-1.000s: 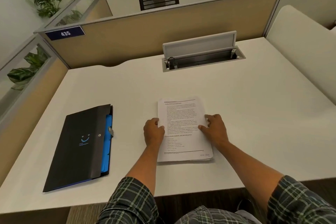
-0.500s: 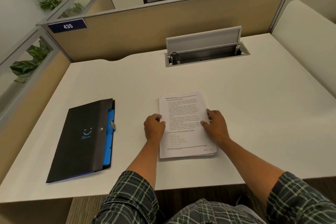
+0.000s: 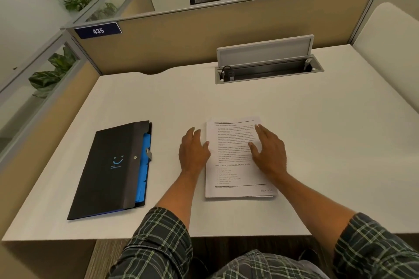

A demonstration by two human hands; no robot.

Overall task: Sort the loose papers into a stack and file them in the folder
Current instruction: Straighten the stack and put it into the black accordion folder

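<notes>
A stack of printed white papers [image 3: 233, 165] lies flat on the white desk [image 3: 317, 142], squared up, just in front of me. My left hand [image 3: 193, 149] lies with straight fingers at the stack's left edge, thumb touching the paper. My right hand [image 3: 268, 150] rests flat on the stack's right side with fingers stretched forward. A black folder [image 3: 108, 172] with a blue smile mark and blue inner dividers lies closed on the desk to the left, apart from both hands.
An open cable tray [image 3: 268, 70] with a raised grey lid is sunk into the desk's far middle. Tan partition walls [image 3: 204, 36] close off the back and left. A cream panel stands at the right. The desk's front edge is near my lap.
Both hands have uncurled: the fingers that were bent against the stack's sides are now stretched out flat. The papers stay in place and the folder has not moved.
</notes>
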